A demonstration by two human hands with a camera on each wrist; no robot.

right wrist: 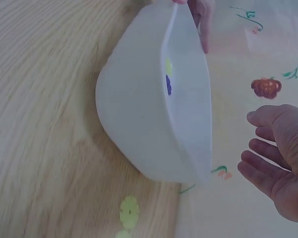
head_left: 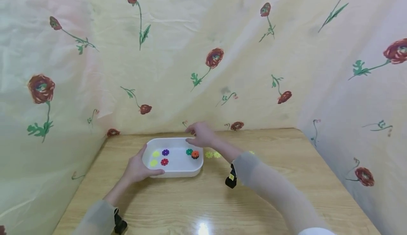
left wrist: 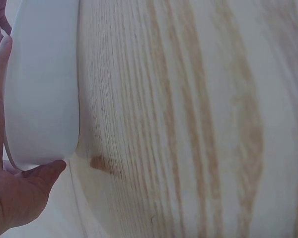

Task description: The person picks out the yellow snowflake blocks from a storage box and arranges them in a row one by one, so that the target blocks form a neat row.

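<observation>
1. The white tray [head_left: 176, 174] is sitting on the wooden table [head_left: 178, 206], its open side facing up and its long axis running left to right across the person's front.
2. Inside, two yellow flower pieces [head_left: 155, 154], a purple piece [head_left: 165, 152] and a red piece [head_left: 164, 162] are lying toward the left end. A green piece [head_left: 189, 152] and an orange piece [head_left: 195, 154] are lying toward the right end; the orange one seems to be covering a darker one, though they are too small to be sure.
3. The tray's far rim is running near the table's back edge, while the wood is stretching wider toward the person and to the right. Loose yellow pieces [head_left: 208, 154] are lying just beside the right end.
4. The left hand [head_left: 136, 168] is gripping the tray's left end, its thumb lying along the near side.
5. The right hand [head_left: 202, 134] is hovering by the far right corner, apart from the tray, thumb standing away from loosely bent fingers.
6. Behind, a flowered curtain [head_left: 178, 62] is hanging.
</observation>
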